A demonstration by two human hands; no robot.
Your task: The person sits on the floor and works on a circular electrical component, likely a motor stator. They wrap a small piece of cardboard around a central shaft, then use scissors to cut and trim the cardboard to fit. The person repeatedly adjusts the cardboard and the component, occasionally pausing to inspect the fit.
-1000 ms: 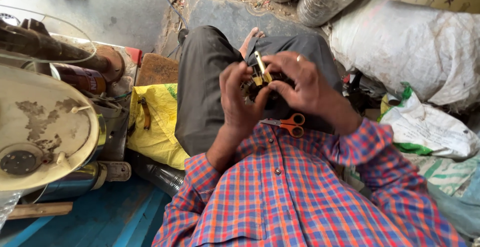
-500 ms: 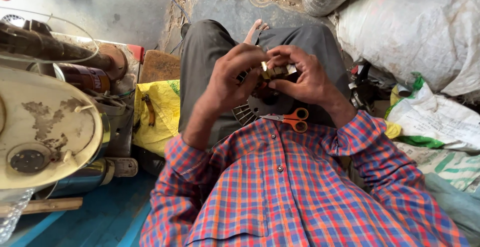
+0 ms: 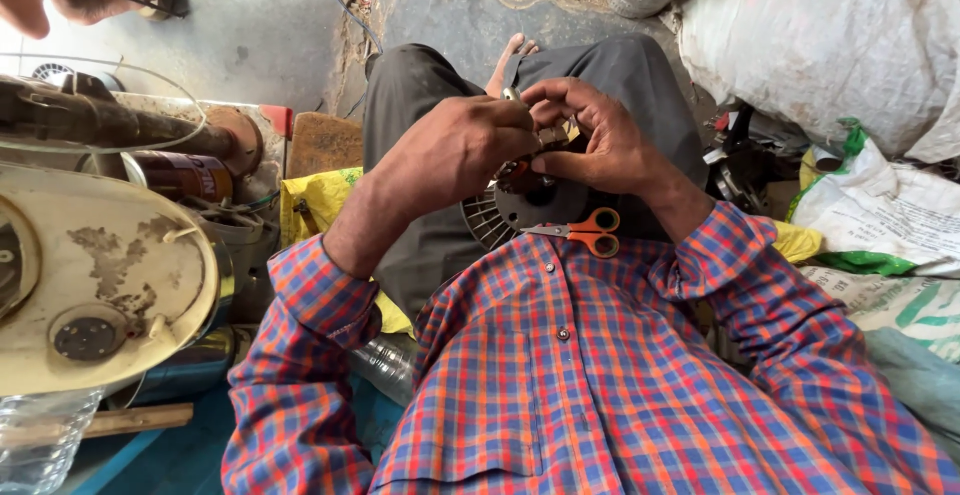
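Both my hands up over lap, working small brass part (image 3: 553, 136). My left hand (image 3: 462, 150) curled tight, fingers closed on part; my right hand (image 3: 590, 140) pinches it, thumb and fingertips. Round dark motor piece (image 3: 530, 205) on lap beneath, orange-handled scissors (image 3: 585, 231) beside it.

The person wears a checked shirt (image 3: 600, 375) in red, blue and orange, buttoned down the front with small dark buttons and a chest pocket on one side. Both sleeves are rolled back to below the elbow, leaving the forearms bare. The left hand (image 3: 455, 150) and right hand (image 3: 590, 140) are bare, without gloves. Dark grey trousers (image 3: 420, 105) cover the legs, and one bare foot (image 3: 507, 60) shows.
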